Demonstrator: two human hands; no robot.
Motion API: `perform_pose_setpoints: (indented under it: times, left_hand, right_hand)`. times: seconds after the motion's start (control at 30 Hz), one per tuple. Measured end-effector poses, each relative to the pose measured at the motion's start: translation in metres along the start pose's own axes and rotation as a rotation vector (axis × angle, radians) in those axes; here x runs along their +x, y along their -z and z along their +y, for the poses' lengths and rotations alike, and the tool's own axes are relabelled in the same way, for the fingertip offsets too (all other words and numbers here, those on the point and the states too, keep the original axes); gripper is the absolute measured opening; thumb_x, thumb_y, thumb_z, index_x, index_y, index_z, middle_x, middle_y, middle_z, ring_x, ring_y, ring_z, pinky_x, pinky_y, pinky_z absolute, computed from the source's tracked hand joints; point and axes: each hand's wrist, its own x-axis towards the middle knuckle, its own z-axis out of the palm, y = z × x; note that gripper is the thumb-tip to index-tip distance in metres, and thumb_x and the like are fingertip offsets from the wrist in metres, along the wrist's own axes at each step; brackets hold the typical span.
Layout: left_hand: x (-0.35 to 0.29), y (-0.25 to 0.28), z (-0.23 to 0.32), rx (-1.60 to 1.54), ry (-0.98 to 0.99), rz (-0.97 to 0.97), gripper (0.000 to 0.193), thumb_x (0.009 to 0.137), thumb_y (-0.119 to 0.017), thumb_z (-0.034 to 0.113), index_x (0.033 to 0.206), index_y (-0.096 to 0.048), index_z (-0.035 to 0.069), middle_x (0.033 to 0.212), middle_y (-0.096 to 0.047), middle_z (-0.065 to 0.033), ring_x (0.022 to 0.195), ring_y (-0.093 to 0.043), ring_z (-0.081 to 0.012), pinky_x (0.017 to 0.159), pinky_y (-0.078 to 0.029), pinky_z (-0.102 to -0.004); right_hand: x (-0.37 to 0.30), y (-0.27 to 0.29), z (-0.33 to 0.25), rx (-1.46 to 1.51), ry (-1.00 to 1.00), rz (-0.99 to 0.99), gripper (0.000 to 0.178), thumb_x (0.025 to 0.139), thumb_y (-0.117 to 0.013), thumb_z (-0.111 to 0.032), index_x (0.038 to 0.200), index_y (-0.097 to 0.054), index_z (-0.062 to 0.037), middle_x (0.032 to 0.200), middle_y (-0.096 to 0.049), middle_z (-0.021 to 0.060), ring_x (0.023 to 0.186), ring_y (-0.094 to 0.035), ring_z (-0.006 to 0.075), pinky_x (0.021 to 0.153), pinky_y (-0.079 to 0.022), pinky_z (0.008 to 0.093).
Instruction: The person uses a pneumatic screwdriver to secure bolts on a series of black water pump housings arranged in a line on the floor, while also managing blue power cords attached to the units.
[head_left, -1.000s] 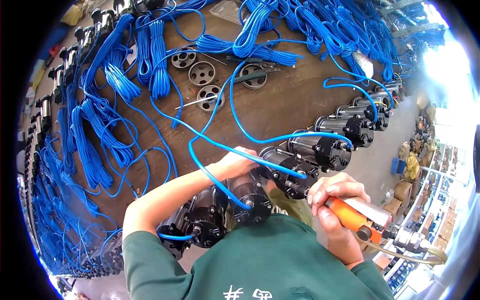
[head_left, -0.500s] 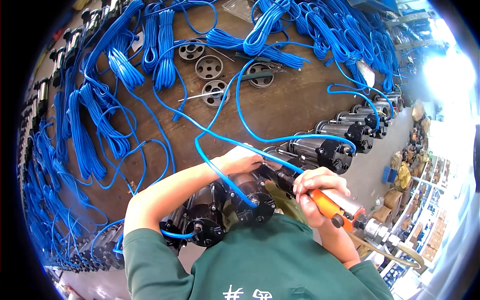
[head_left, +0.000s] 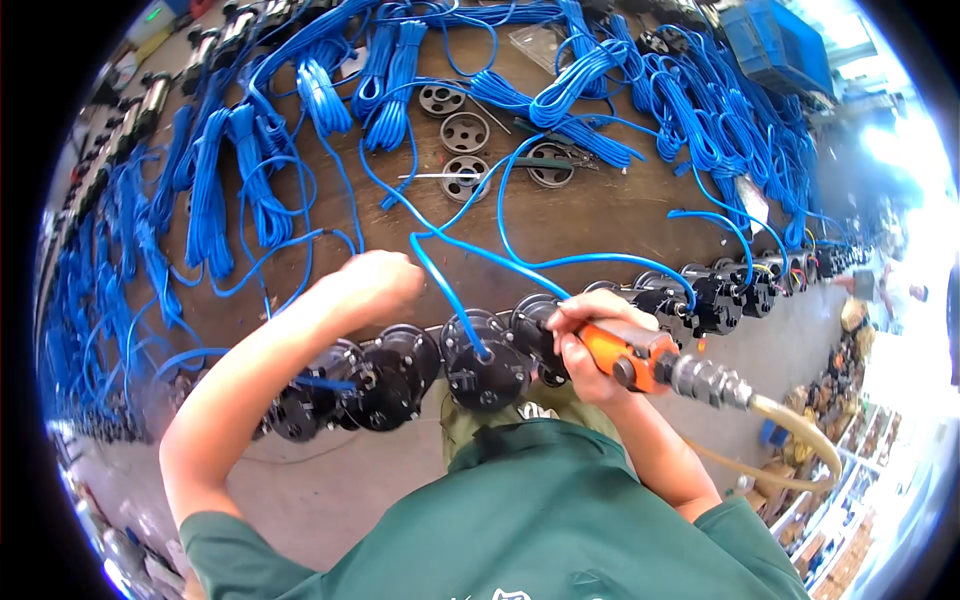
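Observation:
My right hand (head_left: 600, 308) is wrapped round an orange air screwdriver (head_left: 652, 360), its hose end pointing right and its front end toward the motors. My left hand (head_left: 382, 286) is over the bench edge, above the black-capped motors to the left; motion smears its fingers, so their grip is unclear. Between the two hands a round black motor (head_left: 486, 380) faces me, a blue cable (head_left: 452, 298) rising from its cap. Another motor (head_left: 536, 318) is partly behind my right hand. The tool's tip is hidden.
Coiled blue cables (head_left: 322, 95) cover the brown bench (head_left: 330, 225) at left and back. Several spoked metal wheels (head_left: 464, 132) lie mid-bench. More motors (head_left: 718, 302) line the front edge at right. A beige hose (head_left: 800, 420) loops from the tool; a blue crate (head_left: 775, 50) stands far right.
My left hand has come off the motors and moved left and up. My right hand, with the air screwdriver, has shifted slightly left and up. The view has shifted too.

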Motion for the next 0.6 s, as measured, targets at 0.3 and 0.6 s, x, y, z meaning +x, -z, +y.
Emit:
perform_pose_setpoints:
  times: [0.3,0.6]
  left_hand:
    - [-0.052,-0.143,0.276,-1.161,-0.054,1.606,0.005,0.087,-0.064,-0.002,0.085,-0.067,0.001,0.071,-0.064,-0.0062,0.060,-0.058,-0.0157,0.057,-0.047,-0.0254]
    - [0.217,-0.180,0.339,-3.500,-0.613,1.024,0.020,0.106,-0.045,0.017,0.105,-0.059,0.002,0.088,-0.067,-0.0122,0.076,-0.065,-0.0226,0.065,-0.056,-0.0347]
  right_hand:
    - [-0.008,0.060,-0.046,0.449,0.081,-0.188,0.039,0.080,-0.065,-0.007,0.117,-0.059,0.0032,0.093,-0.066,0.0145,0.064,-0.060,0.0130,0.062,-0.053,0.0272]
    - [-0.040,0.119,-0.034,0.367,0.118,-0.309,0.048,0.075,-0.058,-0.007,0.120,-0.056,0.0057,0.095,-0.060,0.0183,0.060,-0.056,0.0159,0.061,-0.051,0.0320]
